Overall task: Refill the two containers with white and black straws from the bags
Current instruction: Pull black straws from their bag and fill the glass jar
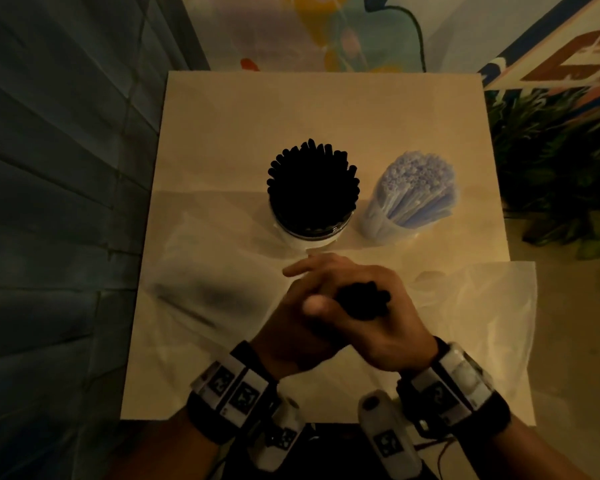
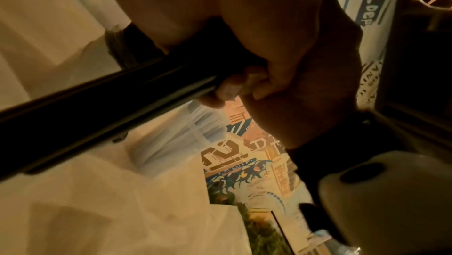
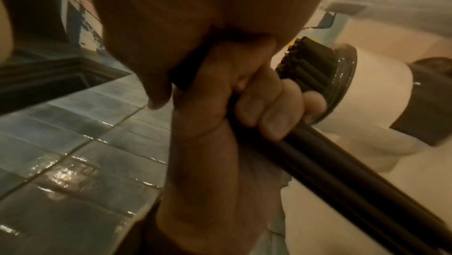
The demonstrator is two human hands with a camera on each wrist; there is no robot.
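Observation:
Both hands meet over the near middle of the table around one bundle of black straws point(image 1: 362, 301). My left hand point(image 1: 302, 306) grips the bundle from the left, its index finger pointing out; the right wrist view shows its fingers point(image 3: 259, 112) curled round the straws point(image 3: 342, 172). My right hand point(image 1: 395, 317) wraps the bundle from the right. Behind the hands stands a clear jar packed with black straws point(image 1: 312, 188). To its right stands a clear container of white straws point(image 1: 413, 195). In the left wrist view the held bundle point(image 2: 97, 114) runs down to the left.
A clear plastic bag point(image 1: 201, 296) with a few black straws lies flat on the beige table point(image 1: 326, 109) at the left. Another clear bag point(image 1: 471, 306) lies at the right, over the table's edge. A tiled wall point(image 1: 49, 202) is left, plants point(image 1: 551, 168) right.

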